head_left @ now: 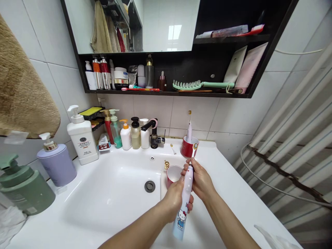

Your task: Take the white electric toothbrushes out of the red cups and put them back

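Observation:
Over the right side of the white sink (109, 193), both my hands grip an electric toothbrush handle (184, 207), white and pale blue with a cartoon cat print. My left hand (176, 199) is wrapped round its middle. My right hand (199, 180) is closed round its upper end, fingers pinched at the top. Its brush end is hidden by my fingers. Just behind my hands stand two cups: a pink one (173, 174) in the basin and a red one (189, 147) on the rim that holds another toothbrush (189, 129).
Pump bottles and small bottles (83, 138) line the back and left of the counter round the black tap (153, 133). A brown towel (23, 90) hangs at left. A black shelf (166, 91) above holds cosmetics and a green hairbrush. A hose and white pipes run at right.

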`<state>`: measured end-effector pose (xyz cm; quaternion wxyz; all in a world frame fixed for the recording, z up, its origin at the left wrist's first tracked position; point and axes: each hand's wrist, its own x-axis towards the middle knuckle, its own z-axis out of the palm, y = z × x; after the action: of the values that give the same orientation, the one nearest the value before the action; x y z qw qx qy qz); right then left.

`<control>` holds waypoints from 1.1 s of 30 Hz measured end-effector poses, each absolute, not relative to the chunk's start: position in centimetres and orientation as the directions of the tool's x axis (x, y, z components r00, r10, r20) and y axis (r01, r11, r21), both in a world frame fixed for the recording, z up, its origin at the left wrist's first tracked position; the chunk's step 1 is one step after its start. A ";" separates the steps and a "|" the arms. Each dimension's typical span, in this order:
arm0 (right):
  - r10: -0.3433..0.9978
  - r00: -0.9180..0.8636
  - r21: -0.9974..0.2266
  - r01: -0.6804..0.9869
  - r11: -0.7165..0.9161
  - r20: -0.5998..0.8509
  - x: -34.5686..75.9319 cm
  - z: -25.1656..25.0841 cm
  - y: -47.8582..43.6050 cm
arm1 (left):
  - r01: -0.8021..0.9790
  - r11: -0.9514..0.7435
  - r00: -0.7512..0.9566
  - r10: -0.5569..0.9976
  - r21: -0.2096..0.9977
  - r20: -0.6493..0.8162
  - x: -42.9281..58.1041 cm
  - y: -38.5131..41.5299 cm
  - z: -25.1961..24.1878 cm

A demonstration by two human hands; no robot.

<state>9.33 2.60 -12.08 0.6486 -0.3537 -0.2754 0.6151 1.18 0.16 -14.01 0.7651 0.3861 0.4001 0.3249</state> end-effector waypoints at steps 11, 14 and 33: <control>0.975 0.197 -0.857 -0.515 0.014 -0.103 10.0 -12.5 3.3 | -0.164 0.418 0.435 0.844 0.893 -0.315 0.8 -0.5 -14.6; 0.947 0.315 -0.883 -0.461 0.092 -0.065 11.0 -12.4 3.7 | -0.126 0.402 0.471 0.829 0.907 -0.302 0.1 -0.8 -15.0; 0.955 0.281 -0.513 0.836 -0.193 0.099 7.2 -14.6 17.1 | -0.439 0.517 0.317 0.854 0.735 -0.412 -0.6 1.6 -15.6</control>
<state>7.19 17.10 -14.59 0.2424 -0.7627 -0.5870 0.1220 -0.61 1.61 -15.56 0.7703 0.2553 0.4065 0.4199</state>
